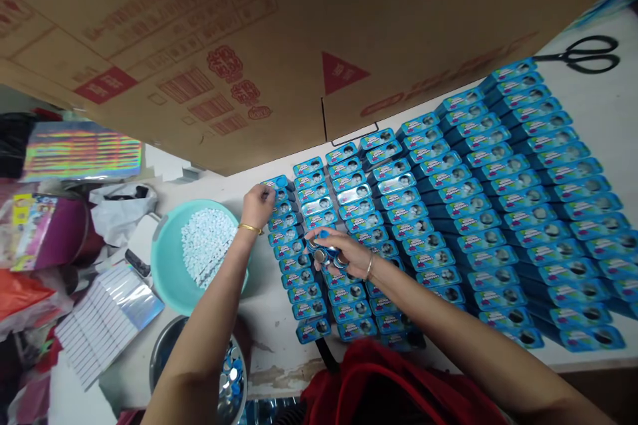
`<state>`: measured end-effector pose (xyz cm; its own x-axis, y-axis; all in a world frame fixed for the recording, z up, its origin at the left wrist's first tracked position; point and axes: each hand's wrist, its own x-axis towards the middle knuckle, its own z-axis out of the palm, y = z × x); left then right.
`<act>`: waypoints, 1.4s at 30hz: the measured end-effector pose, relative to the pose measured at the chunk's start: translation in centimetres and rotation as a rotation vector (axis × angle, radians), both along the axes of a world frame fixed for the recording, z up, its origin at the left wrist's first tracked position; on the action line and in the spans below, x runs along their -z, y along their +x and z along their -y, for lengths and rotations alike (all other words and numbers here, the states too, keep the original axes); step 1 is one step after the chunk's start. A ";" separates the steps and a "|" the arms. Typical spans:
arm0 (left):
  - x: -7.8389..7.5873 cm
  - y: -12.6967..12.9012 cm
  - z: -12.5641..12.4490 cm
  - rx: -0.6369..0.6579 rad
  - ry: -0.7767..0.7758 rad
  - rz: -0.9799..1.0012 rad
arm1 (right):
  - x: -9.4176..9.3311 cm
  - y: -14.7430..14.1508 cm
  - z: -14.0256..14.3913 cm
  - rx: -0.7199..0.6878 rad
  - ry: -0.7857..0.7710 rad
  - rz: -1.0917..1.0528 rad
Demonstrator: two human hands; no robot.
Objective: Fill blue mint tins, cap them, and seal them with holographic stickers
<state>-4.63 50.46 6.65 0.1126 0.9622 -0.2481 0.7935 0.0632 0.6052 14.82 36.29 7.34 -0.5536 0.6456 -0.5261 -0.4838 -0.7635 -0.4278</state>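
My left hand (256,209), with a gold bangle at the wrist, is at the far end of the leftmost row of blue boxes (306,292). Its fingers are pinched together over a box top; whatever they hold is hidden. My right hand (351,254) is turned palm up above the boxes, its fingers curled round several small round caps (321,255), some silvery and some blue. The boxes stand upright in long rows, with printed tops and a round hole in many of them. Silvery or dark surfaces show in the holes.
A large cardboard carton (279,46) walls off the back. Left of the boxes stands a turquoise basin (164,259) of small white pieces, and nearer me a metal bowl (155,358) with more caps. Black-handled scissors (588,56) lie back right; striped sheets (100,325) lie left.
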 end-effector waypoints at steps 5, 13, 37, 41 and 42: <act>0.1 0.8 -0.9 0.075 -0.011 -0.212 | 0.1 -0.1 0.0 -0.017 -0.002 0.010; -0.7 2.4 -4.4 0.221 -0.304 -0.729 | 0.1 0.0 -0.4 -0.078 0.076 0.062; -4.4 3.2 6.5 0.562 -0.213 0.086 | -1.1 -2.0 -0.1 -0.082 0.089 0.453; -3.8 3.2 8.8 0.457 -0.181 0.167 | -0.8 -2.4 0.0 -0.052 0.022 0.445; -3.5 3.0 8.7 0.431 -0.131 0.190 | -0.6 -2.4 0.0 -0.039 0.018 0.431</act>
